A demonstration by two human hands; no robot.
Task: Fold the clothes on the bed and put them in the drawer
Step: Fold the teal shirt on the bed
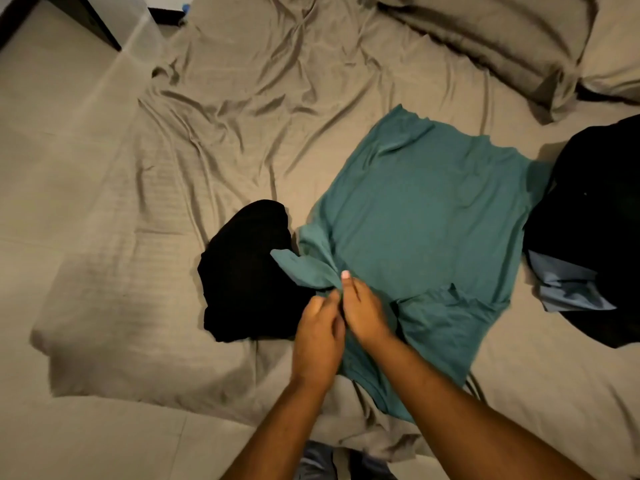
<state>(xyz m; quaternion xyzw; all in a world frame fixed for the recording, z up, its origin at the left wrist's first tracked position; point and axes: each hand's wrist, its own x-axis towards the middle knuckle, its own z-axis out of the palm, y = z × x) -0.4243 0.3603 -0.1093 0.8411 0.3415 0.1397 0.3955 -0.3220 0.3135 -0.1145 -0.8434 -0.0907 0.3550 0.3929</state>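
Left hand [318,337]: fingers curled, pinching teal cloth at the root of the sleeve, knuckles touching the other hand.
Right hand [363,310]: closed on the same bunch of cloth, its thumb with a pale nail pressed on top of the fold; the forearm lay across the lower part of the shirt.
Sleeve [301,268]: drawn up into a narrow twisted flap that pointed left, its tip lying over the edge of the black garment.
Teal shirt [426,216]: spread mostly flat on the bed, in the right middle of the view, with one far corner turned up and the near hem rumpled under the arms; a folded band crossed it low down.
Black garment [246,271]: a compact folded bundle just left of the shirt, touching the sleeve and the left hand's side.
Dark pile [588,220]: unfolded dark clothes at the right edge, touching the shirt's right side; how many pieces could not be told.
Blue-grey cloth [568,285]: stuck out from under that pile, on its near side.
Sheet [242,116]: beige, heavily creased beyond the clothes.
Pillows [485,39]: in matching beige cases at the far right corner.
Dark furniture [86,15]: beside the bed, far left corner.
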